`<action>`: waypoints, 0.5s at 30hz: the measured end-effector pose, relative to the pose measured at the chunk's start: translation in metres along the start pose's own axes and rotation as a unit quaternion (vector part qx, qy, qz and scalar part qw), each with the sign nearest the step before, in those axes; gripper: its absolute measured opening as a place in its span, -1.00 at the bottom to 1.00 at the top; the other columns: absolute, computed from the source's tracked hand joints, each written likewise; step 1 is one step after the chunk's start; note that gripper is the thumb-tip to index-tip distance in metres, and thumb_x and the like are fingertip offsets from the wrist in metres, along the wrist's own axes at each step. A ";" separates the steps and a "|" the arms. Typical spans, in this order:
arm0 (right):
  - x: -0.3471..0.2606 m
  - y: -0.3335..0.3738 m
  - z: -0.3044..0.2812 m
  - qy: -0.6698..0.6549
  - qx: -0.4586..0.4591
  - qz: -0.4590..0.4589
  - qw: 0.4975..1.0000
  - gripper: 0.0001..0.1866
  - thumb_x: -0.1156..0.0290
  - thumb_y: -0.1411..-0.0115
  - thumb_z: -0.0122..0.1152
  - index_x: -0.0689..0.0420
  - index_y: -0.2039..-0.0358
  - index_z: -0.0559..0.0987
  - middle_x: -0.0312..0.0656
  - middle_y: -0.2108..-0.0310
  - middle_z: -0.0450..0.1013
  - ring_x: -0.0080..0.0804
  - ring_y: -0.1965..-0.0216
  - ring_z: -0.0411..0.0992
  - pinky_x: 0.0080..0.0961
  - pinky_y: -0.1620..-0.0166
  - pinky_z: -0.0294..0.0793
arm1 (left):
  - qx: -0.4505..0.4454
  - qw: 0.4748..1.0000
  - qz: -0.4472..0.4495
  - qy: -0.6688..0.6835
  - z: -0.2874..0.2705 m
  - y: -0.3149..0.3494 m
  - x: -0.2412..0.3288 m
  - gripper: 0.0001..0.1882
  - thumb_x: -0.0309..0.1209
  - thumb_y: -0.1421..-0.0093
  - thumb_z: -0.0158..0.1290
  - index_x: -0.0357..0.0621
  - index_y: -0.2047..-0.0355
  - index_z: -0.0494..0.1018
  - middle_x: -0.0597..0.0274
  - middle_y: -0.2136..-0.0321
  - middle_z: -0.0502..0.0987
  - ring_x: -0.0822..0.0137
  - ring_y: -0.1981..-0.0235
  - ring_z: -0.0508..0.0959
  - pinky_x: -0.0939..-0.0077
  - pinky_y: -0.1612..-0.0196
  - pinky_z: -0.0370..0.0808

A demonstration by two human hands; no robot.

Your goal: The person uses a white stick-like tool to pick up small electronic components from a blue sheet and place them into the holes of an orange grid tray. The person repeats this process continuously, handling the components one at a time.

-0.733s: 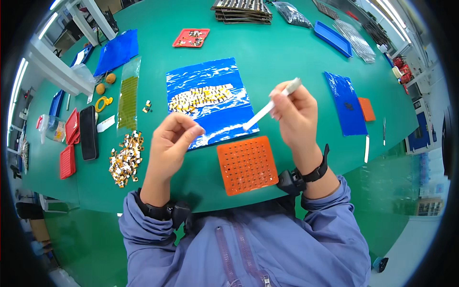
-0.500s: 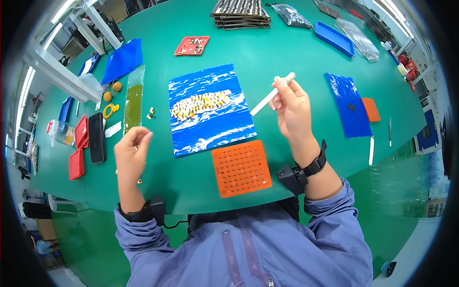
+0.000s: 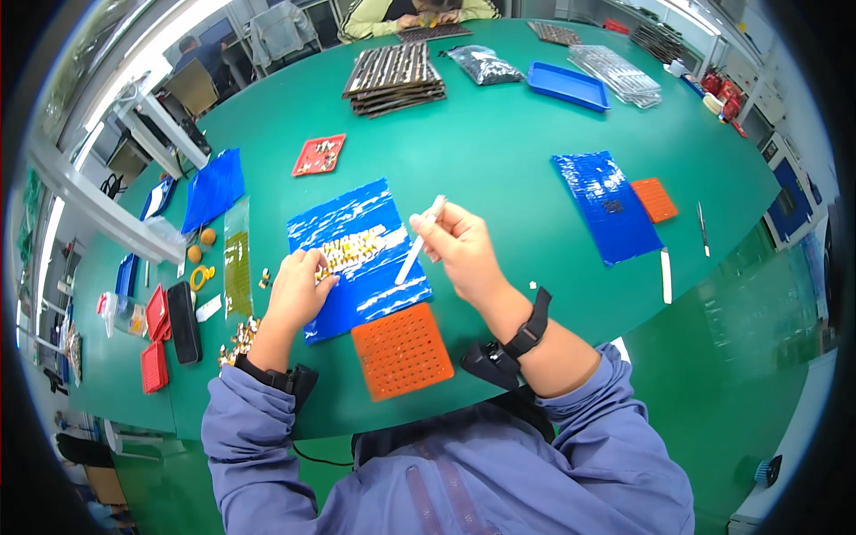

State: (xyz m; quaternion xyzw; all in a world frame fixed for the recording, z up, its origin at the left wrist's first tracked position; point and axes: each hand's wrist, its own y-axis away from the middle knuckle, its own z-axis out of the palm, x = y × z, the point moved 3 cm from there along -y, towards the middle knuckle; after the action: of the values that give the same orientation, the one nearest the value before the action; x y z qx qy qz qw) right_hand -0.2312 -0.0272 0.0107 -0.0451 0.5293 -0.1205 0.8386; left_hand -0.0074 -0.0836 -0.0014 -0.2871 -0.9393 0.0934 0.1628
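My right hand (image 3: 461, 251) pinches a white flat stick (image 3: 415, 254), whose lower end is over the right part of a shiny blue sheet (image 3: 368, 300). A cluster of small white-and-yellow parts (image 3: 355, 251) lies in rows on that sheet. My left hand (image 3: 299, 290) is at the cluster's left end, fingers curled together; what they hold, if anything, is hidden. Just in front of the sheet lies an orange plate with rows of small holes (image 3: 403, 352). Beside my left forearm is a loose pile of small parts (image 3: 239, 341).
A red tray (image 3: 318, 155) with small parts lies beyond the sheet. To the left are a black case (image 3: 185, 323), a yellow tape roll (image 3: 202, 277) and red trays (image 3: 154, 366). Rightward are another blue sheet (image 3: 606, 192), an orange plate (image 3: 654, 200) and tweezers (image 3: 703, 230). A person (image 3: 419, 18) works opposite.
The view has tilted toward the table's far side. My left hand has come rightward onto the blue sheet by the parts. My right hand has brought the stick in over the sheet.
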 end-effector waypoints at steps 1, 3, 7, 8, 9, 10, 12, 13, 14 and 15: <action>0.002 0.000 -0.001 -0.001 -0.005 0.000 1.000 -0.86 0.42 -0.08 0.13 0.14 0.56 0.40 -0.45 0.64 0.30 -0.80 0.61 0.18 -0.81 0.53 0.17 | -0.009 1.000 -0.005 0.001 0.003 -0.001 0.000 -0.80 -0.41 0.11 0.14 -0.16 0.53 0.33 0.10 0.53 0.36 0.08 0.37 0.38 0.28 0.29 0.33; 0.000 -0.001 -0.001 -0.005 -0.014 -0.001 1.000 -0.86 0.43 -0.09 0.12 0.14 0.56 0.40 -0.45 0.65 0.29 -0.82 0.61 0.17 -0.81 0.54 0.16 | -0.034 0.999 -0.013 0.008 0.007 -0.003 -0.002 -0.80 -0.42 0.12 0.15 -0.16 0.54 0.33 0.11 0.53 0.36 0.09 0.37 0.38 0.28 0.29 0.33; -0.002 0.003 0.004 -0.010 -0.030 0.004 0.999 -0.85 0.44 -0.10 0.11 0.14 0.57 0.38 -0.47 0.65 0.29 -0.84 0.61 0.16 -0.84 0.55 0.14 | -0.031 0.999 -0.013 0.018 0.003 0.001 0.001 -0.81 -0.46 0.12 0.14 -0.16 0.57 0.32 0.11 0.55 0.37 0.08 0.39 0.39 0.29 0.32 0.34; -0.002 0.004 0.005 -0.008 -0.034 0.004 0.999 -0.85 0.44 -0.10 0.10 0.14 0.57 0.38 -0.47 0.65 0.28 -0.85 0.61 0.16 -0.84 0.55 0.14 | -0.019 1.000 -0.003 0.018 0.002 0.002 0.002 -0.82 -0.46 0.12 0.13 -0.16 0.57 0.32 0.11 0.56 0.38 0.07 0.41 0.39 0.29 0.34 0.34; -0.003 0.004 0.006 -0.008 -0.037 0.000 0.999 -0.85 0.45 -0.10 0.11 0.14 0.57 0.38 -0.48 0.65 0.28 -0.85 0.61 0.16 -0.84 0.55 0.14 | -0.026 0.999 -0.021 0.040 -0.001 0.002 0.003 -0.82 -0.47 0.10 0.13 -0.17 0.57 0.32 0.13 0.57 0.38 0.12 0.45 0.41 0.34 0.37 0.35; -0.004 0.004 0.005 -0.006 -0.036 -0.004 0.999 -0.85 0.46 -0.10 0.11 0.13 0.58 0.37 -0.48 0.65 0.28 -0.85 0.61 0.16 -0.84 0.55 0.14 | -0.036 0.997 -0.036 0.065 -0.005 0.001 0.008 -0.83 -0.48 0.09 0.12 -0.17 0.57 0.31 0.15 0.58 0.39 0.16 0.48 0.42 0.39 0.40 0.36; -0.004 0.005 0.004 -0.009 -0.038 -0.007 0.999 -0.85 0.47 -0.09 0.11 0.13 0.58 0.37 -0.48 0.64 0.29 -0.86 0.61 0.16 -0.85 0.54 0.15 | -0.041 0.989 -0.060 0.131 -0.019 0.003 0.020 -0.85 -0.50 0.06 0.10 -0.19 0.55 0.32 0.21 0.61 0.40 0.29 0.52 0.43 0.50 0.45 0.36; -0.005 0.005 0.005 -0.015 -0.042 -0.006 0.999 -0.85 0.47 -0.09 0.11 0.13 0.57 0.37 -0.48 0.64 0.29 -0.86 0.60 0.17 -0.85 0.54 0.16 | -0.036 0.982 -0.071 0.171 -0.032 0.008 0.029 -0.86 -0.51 0.04 0.09 -0.19 0.54 0.32 0.25 0.61 0.41 0.36 0.54 0.43 0.56 0.47 0.35; -0.006 0.006 0.007 -0.021 -0.047 -0.005 0.999 -0.85 0.48 -0.09 0.11 0.13 0.57 0.37 -0.47 0.63 0.30 -0.86 0.60 0.18 -0.85 0.53 0.17 | -0.029 0.974 -0.081 0.211 -0.039 0.012 0.032 -0.87 -0.52 0.02 0.08 -0.20 0.52 0.32 0.29 0.62 0.41 0.44 0.56 0.43 0.62 0.49 0.34; -0.012 0.008 0.010 -0.038 -0.048 0.003 0.998 -0.87 0.50 -0.08 0.11 0.14 0.57 0.37 -0.44 0.62 0.32 -0.83 0.58 0.22 -0.83 0.50 0.22 | -0.033 0.936 -0.101 0.334 -0.038 0.019 0.029 -0.91 -0.55 -0.03 0.05 -0.22 0.48 0.35 0.35 0.60 0.40 0.59 0.51 0.40 0.72 0.45 0.33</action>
State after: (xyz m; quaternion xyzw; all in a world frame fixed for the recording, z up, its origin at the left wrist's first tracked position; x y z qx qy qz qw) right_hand -0.2259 -0.0172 0.0240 -0.0885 0.5019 -0.0910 0.8555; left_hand -0.0070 -0.0485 0.0358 -0.2108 -0.8572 -0.0555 0.4665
